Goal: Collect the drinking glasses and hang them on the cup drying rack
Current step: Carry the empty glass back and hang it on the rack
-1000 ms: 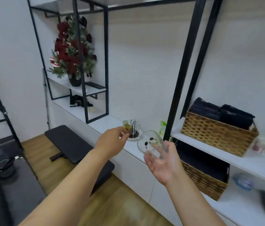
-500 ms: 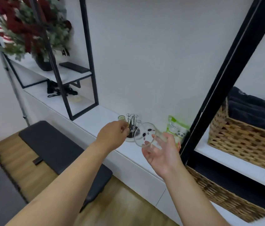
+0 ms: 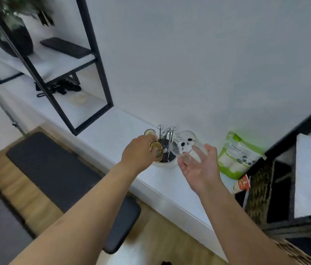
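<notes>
The left hand grips an amber glass at the rack on the bench; the right hand holds a clear glass beside it. Invert each mouth-down over a free prong, then release.

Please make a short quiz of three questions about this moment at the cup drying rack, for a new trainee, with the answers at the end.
1. True or false: the right hand holds a clear glass with a panda face.
2. Which hand holds the amber glass at the cup drying rack?
A. left hand
B. right hand
C. neither
3. Fill in: the green panda pouch stands on the white counter, on the ____ side of the rack.

Key: 1 true; 2 A; 3 right
</notes>
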Demonstrator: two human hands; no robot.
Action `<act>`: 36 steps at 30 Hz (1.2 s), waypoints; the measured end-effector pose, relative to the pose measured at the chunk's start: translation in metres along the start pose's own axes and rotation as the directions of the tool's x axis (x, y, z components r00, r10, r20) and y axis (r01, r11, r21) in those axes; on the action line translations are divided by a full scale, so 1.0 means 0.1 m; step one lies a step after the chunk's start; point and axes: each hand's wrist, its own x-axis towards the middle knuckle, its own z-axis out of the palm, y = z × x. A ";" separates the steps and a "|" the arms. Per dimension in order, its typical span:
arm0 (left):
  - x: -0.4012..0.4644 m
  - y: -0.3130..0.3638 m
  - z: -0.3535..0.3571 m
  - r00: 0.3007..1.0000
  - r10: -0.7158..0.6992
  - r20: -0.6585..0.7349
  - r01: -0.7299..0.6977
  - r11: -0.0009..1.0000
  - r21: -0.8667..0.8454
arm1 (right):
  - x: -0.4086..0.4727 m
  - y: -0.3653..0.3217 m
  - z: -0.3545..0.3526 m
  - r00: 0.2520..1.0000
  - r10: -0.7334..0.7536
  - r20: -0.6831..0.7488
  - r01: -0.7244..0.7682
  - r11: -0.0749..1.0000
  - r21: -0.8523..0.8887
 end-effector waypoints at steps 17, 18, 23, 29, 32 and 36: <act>1.89 -1.67 1.42 0.915 0.398 0.064 -0.403 0.909 0.104 | 1.72 0.96 0.03 0.769 -0.571 -0.289 0.468 0.810 -0.354; 1.93 -1.70 1.49 0.881 0.471 0.031 -0.472 0.876 0.103 | 1.79 0.99 0.04 0.750 -0.594 -0.289 0.483 0.792 -0.374; 1.88 -1.66 1.89 0.778 0.627 -0.039 -0.617 0.774 0.142 | 2.08 1.04 0.01 0.654 -0.696 -0.296 0.515 0.696 -0.501; 1.96 -1.68 2.08 0.781 0.620 -0.068 -0.609 0.782 0.133 | 2.25 0.99 -0.16 0.470 -0.830 -0.301 0.537 0.539 -0.649; 2.06 -1.78 2.01 0.751 0.660 -0.015 -0.654 0.747 0.122 | 2.27 0.99 -0.17 0.417 -0.888 -0.193 0.476 0.394 -0.786; 2.24 -1.95 1.83 0.743 0.666 0.059 -0.669 0.739 0.075 | 2.24 1.08 -0.09 0.393 -0.919 0.037 0.365 0.119 -0.923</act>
